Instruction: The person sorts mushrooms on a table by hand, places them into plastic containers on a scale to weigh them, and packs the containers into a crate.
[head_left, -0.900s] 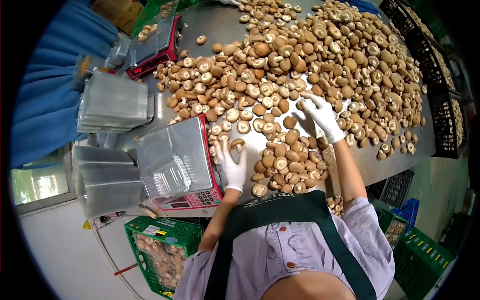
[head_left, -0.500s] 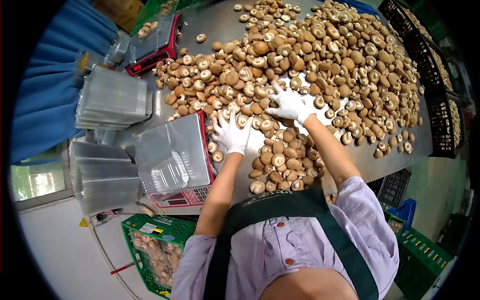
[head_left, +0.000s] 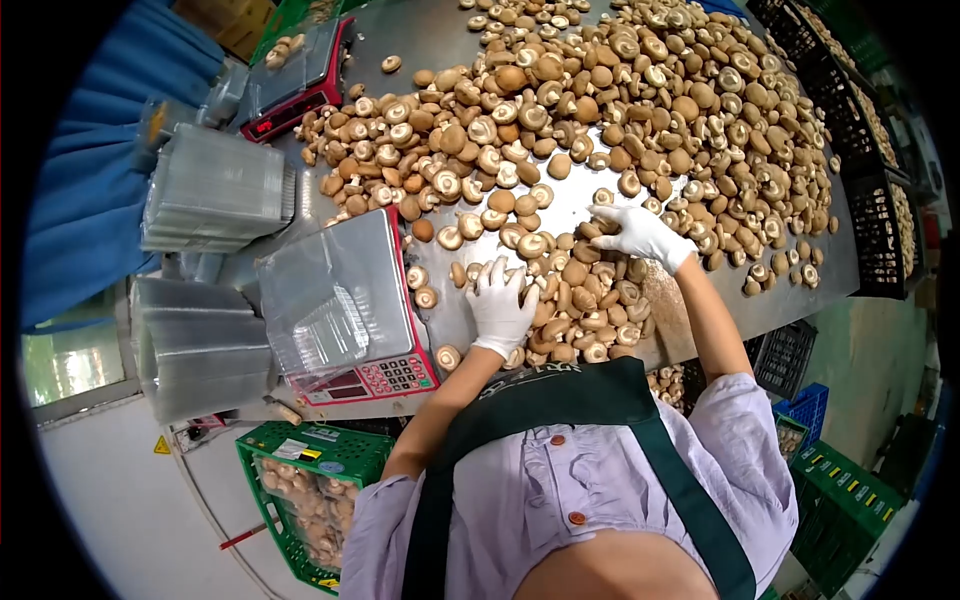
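Left hand (head_left: 503, 308): white glove, palm down, fingers spread and not closed on anything visible, set against the left side of the near mushroom pile (head_left: 590, 300). Right hand (head_left: 645, 238): white glove, open, fingers stretched leftward over the far right edge of that pile; underside hidden, so contact there cannot be fully told. Near mushroom pile: caps and stems mixed, lying between the hands and close to the apron (head_left: 570, 395); likely fault, mushrooms rolling off the near edge of the table (head_left: 415, 35), cause, too hard a sweep toward the body; second fault, bruised caps or snapped stems, cause, fingers pressing down into the heaped layers. Left of the left hand: loose mushrooms (head_left: 426, 297) just beside the near scale (head_left: 405, 375); possible fault, a false reading, cause, one pushed against the weighing plate, or the left forearm nudging the scale's near right corner. On that scale: one clear tray (head_left: 332, 330), seemingly light and easily knocked askew by a sleeve. Farther left: two stacks of clear trays, far (head_left: 215, 190) and near (head_left: 200, 350), tall enough to topple if bumped. Far and right: large mushroom heap (head_left: 690, 100), loosely piled, its front liable to slide if mushrooms are drawn from below
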